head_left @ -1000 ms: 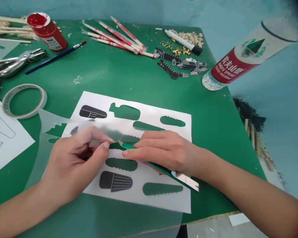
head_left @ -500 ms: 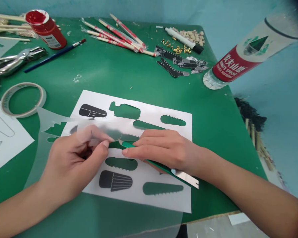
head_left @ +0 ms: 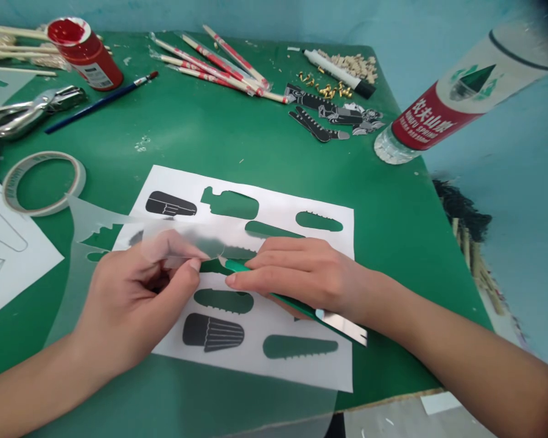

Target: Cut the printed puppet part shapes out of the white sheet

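Between thumb and fingers my left hand (head_left: 141, 298) pinches a translucent plastic sheet (head_left: 80, 277), which has cut-out openings at its left side. My right hand (head_left: 301, 274) is closed around a green utility knife (head_left: 296, 307). The knife's tip meets the sheet's edge just right of my left fingertips. Underneath lies a white paper (head_left: 319, 374) with several cut-out shapes and some black printed pieces, such as a ribbed dark shape (head_left: 213, 333). My fingers hide part of the paper's middle.
A tape roll (head_left: 9, 188), hole punch (head_left: 36, 111), paintbrush (head_left: 100, 103) and red paint jar (head_left: 91, 61) lie left. Wrapped chopsticks (head_left: 219, 67), brass fasteners (head_left: 331, 91), a marker (head_left: 338, 73) and black cut-outs (head_left: 319, 125) lie at the back. A water bottle (head_left: 438, 115) stands right.
Almost nothing differs. The knife and my right hand have shifted very slightly to the right in the picture, along with the paper and bottle.
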